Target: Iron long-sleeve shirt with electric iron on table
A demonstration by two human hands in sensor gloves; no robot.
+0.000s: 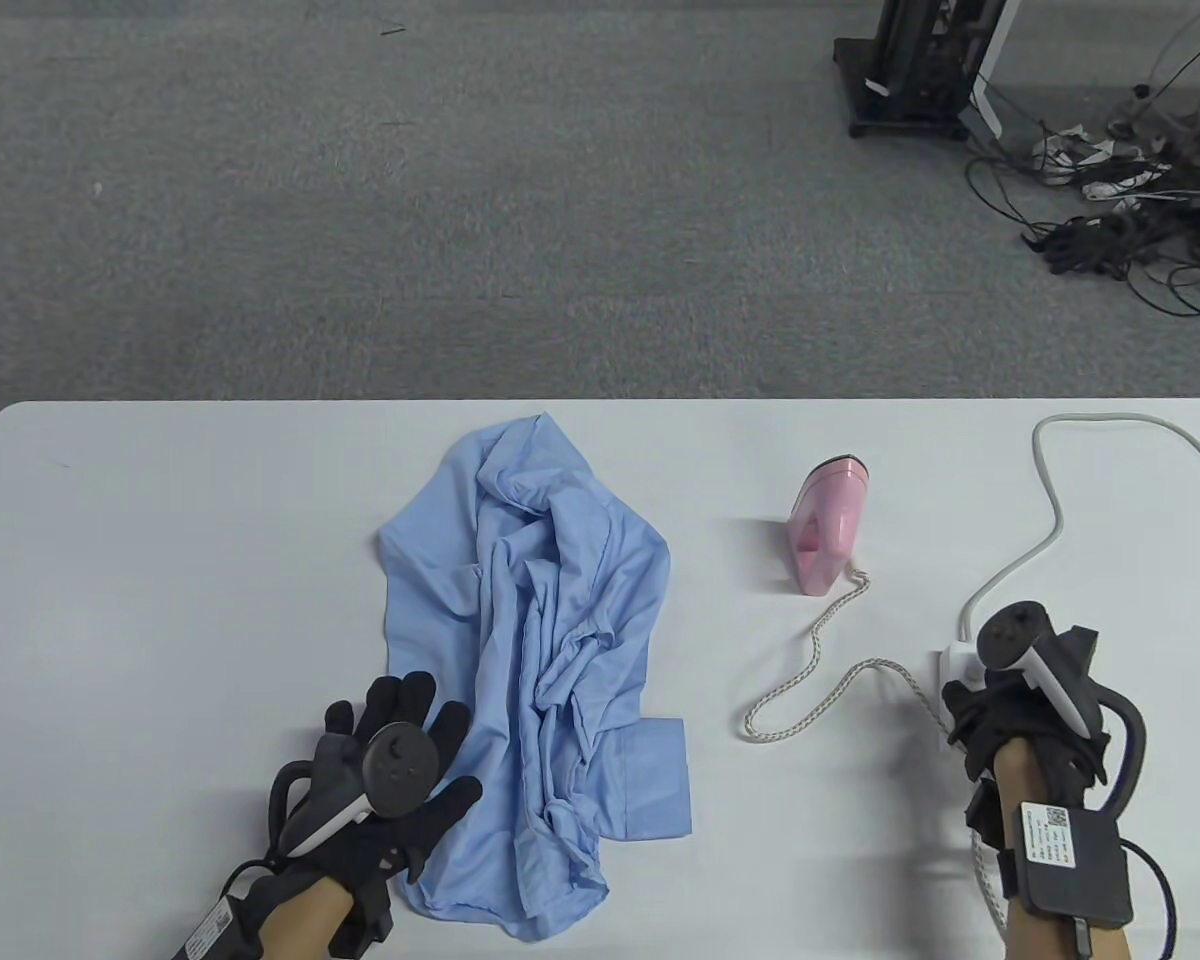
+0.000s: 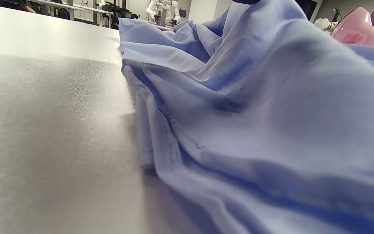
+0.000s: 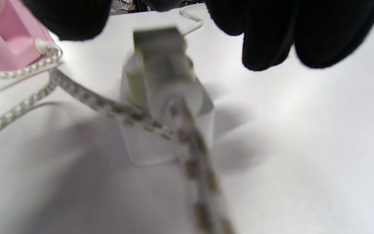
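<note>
A crumpled light-blue long-sleeve shirt (image 1: 550, 640) lies in the middle of the white table (image 1: 160, 560). My left hand (image 1: 410, 730) rests flat with spread fingers on the shirt's lower left edge. The left wrist view is filled by shirt folds (image 2: 255, 113). A pink iron (image 1: 826, 525) stands on its heel right of the shirt, and its braided cord (image 1: 820, 660) loops to a plug (image 3: 164, 81) sitting in a white socket block (image 1: 955, 665). My right hand (image 1: 970, 710) hovers over that plug; its fingers (image 3: 268, 35) hang just above it, gripping nothing.
A white cable (image 1: 1050, 500) curves from the socket block toward the table's far right corner. The iron (image 3: 5, 42) stands close to the left of the plug. Beyond the table is grey carpet, with a black stand (image 1: 910, 70) and tangled wires (image 1: 1120, 220).
</note>
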